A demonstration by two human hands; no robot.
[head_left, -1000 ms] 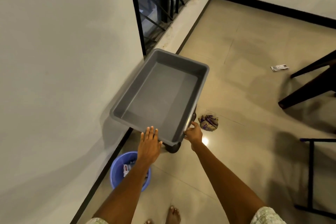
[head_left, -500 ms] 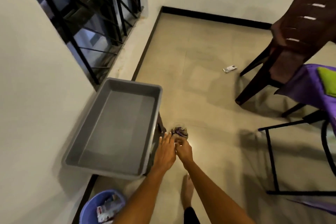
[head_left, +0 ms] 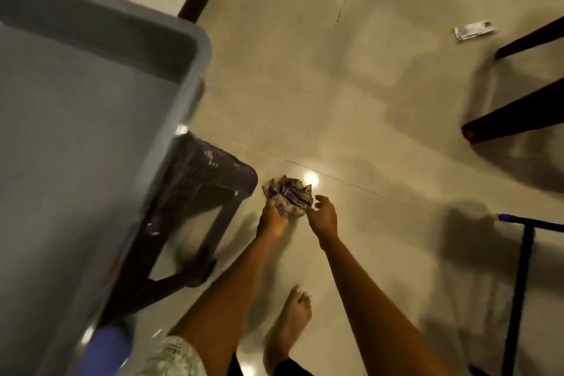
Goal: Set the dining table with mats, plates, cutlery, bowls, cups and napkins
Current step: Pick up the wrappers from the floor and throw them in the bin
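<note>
Purple crumpled wrapper (head_left: pixel 288 197) is gripped by left hand (head_left: pixel 272 221) on floor; right hand (head_left: pixel 324 217) hovers, fingers loosely curled; no table setting is seen.

You're looking at a dim, warm, yellowish scene lit from overhead: a small lamp glare sits on the glossy floor (head_left: pixel 381 101), just beside the wrapper (head_left: pixel 288 195). Soft, wide shadows spread under the chair legs (head_left: pixel 515 119) and the arms. Motion blur smears the grey bin (head_left: pixel 76 107) and stool (head_left: pixel 195 201) (worst at the left edge), where wide-angle stretching shows too.
</note>
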